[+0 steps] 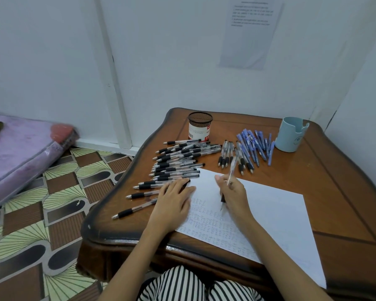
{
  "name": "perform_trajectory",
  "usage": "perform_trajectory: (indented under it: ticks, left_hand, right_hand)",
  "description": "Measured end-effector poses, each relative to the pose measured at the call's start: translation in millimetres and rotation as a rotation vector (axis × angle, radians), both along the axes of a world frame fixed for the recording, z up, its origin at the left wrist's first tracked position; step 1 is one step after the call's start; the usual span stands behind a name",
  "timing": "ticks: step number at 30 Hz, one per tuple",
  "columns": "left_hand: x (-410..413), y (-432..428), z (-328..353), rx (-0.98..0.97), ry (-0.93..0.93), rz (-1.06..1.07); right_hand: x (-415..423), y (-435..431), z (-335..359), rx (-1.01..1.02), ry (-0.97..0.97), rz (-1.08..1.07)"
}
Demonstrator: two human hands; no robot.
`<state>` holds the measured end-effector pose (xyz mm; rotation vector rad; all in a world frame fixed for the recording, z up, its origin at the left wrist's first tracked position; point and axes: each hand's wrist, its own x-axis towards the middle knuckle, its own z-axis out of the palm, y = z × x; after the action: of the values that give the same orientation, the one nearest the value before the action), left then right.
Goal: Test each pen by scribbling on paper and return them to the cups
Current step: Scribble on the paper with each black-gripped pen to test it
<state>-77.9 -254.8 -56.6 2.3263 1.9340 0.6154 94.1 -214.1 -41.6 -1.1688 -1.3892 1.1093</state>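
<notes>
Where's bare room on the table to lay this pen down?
Bare wood right of the paper, below the blue cup, out to the table rim; a narrower strip along the far edge between mesh cup and blue cup. Crowded: black-grip pens left of the paper, blue pens beyond it.

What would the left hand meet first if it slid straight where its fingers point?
The left hand would probably meet the black-grip pens just beyond its fingertips, though depth is unclear.

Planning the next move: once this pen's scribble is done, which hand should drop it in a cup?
Right. The right hand grips the pen, tip at the paper; the left hand lies flat on its edge, likely steadying it.
</notes>
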Motion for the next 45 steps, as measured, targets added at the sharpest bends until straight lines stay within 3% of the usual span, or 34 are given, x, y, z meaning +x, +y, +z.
perform_trajectory:
  ticks: [6, 12, 18, 22, 28, 33, 35, 39, 41, 45]
  left_hand:
    - [2, -2, 2, 0.012, -0.005, -0.006]
    - [1, -3, 1, 0.034, -0.008, -0.012]
    - [1, -3, 2, 0.020, -0.003, -0.007]
    - [1, -4, 3, 0.020, -0.008, -0.005]
    - [1, -3, 4, 0.021, -0.027, -0.010]
    - [1, -3, 4, 0.016, -0.038, -0.013]
    - [0, -3, 4, 0.013, -0.036, -0.017]
    - [0, -3, 2, 0.014, -0.038, -0.011]
    - [0, -2, 2, 0.017, -0.037, -0.012]
    - [1, -3, 2, 0.021, -0.039, -0.009]
  right_hand:
    - [8, 1, 8, -0.104, 0.023, 0.020]
    - [11, 9, 19, -0.428, 0.404, 0.033]
    - [10, 21, 21, -0.439, 0.568, 0.025]
    - [10, 37, 21, -0.430, 0.655, -0.090]
    - [-1, 81, 23, -0.371, 0.431, -0.221]
    - [-8, 116, 23, -0.146, -0.264, -0.342]
    - [-7, 131, 24, -0.142, -0.454, -0.354]
    - [-8, 138, 27, -0.140, -0.736, -0.323]
    - [-12, 127, 30, -0.044, -0.859, -0.293]
    - [-26, 108, 17, 0.222, -0.951, 0.038]
